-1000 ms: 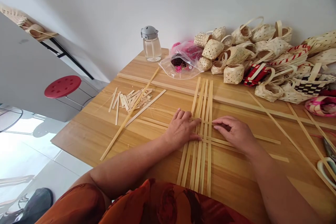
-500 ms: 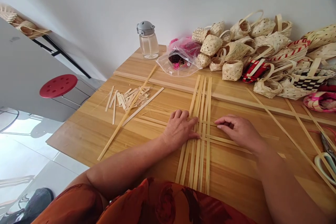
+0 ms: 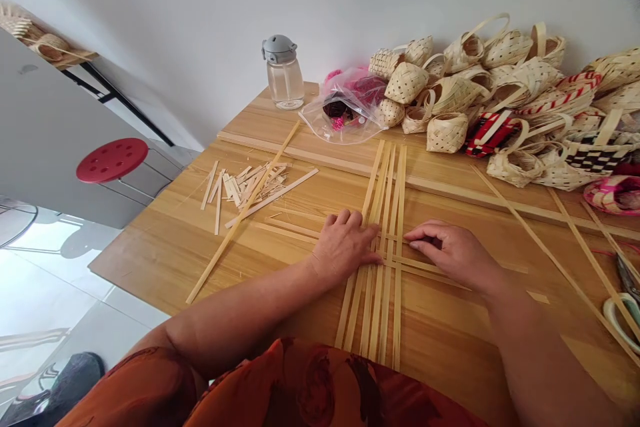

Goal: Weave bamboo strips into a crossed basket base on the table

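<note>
Several long, flat bamboo strips (image 3: 397, 313) lie side by side, running away from me across the table. A few crosswise strips (image 3: 420, 265) pass through them, and their left ends (image 3: 290, 232) show beyond my left wrist. My left hand (image 3: 345, 247) rests on the crossing with its fingers and thumb apart, pressing the strips down and hiding part of the weave. At the right edge of the lengthwise strips, my right hand (image 3: 455, 250) pinches a crosswise strip (image 3: 391, 236) between thumb and fingers; its far part is hidden under the hand.
Small woven baskets (image 3: 447, 132) are piled along the wall. Beside them are an open plastic bag (image 3: 345, 130) and a water bottle (image 3: 286, 83). Scrap pieces (image 3: 235, 190) and a loose strip (image 3: 220, 263) lie left; scissors (image 3: 620, 313) lie right. A wooden ledge (image 3: 330, 159) crosses the table.
My right hand has moved slightly left with the pinched strip, now close against the lengthwise strips. A pale strip by the scraps has turned a little. My left hand stays in place.
</note>
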